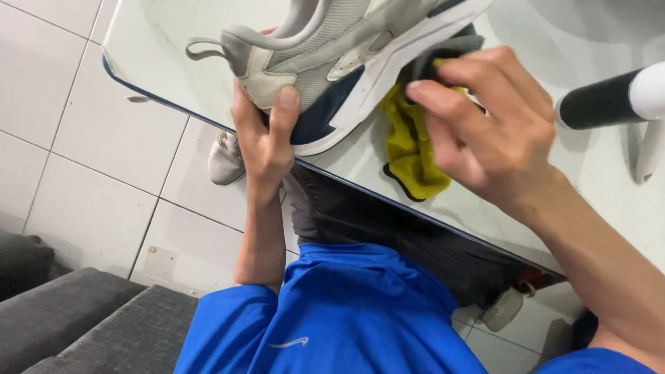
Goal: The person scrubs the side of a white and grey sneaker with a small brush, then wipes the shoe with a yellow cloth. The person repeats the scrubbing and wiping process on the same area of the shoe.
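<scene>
At the near edge of the glass counter (166, 48), our left hand (262, 142) clamps the light, stiff-soled sneaker (325, 62) by its heel, while our right hand (485, 125) pinches the soft yellow cloth (409, 149) against the sole.

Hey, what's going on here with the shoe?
A person in a blue shirt is seated at a glass table. The left hand grips the heel of a grey and white sneaker, holding it tilted on the table. The right hand presses a yellow and grey cloth against the sneaker's white sole.
</scene>
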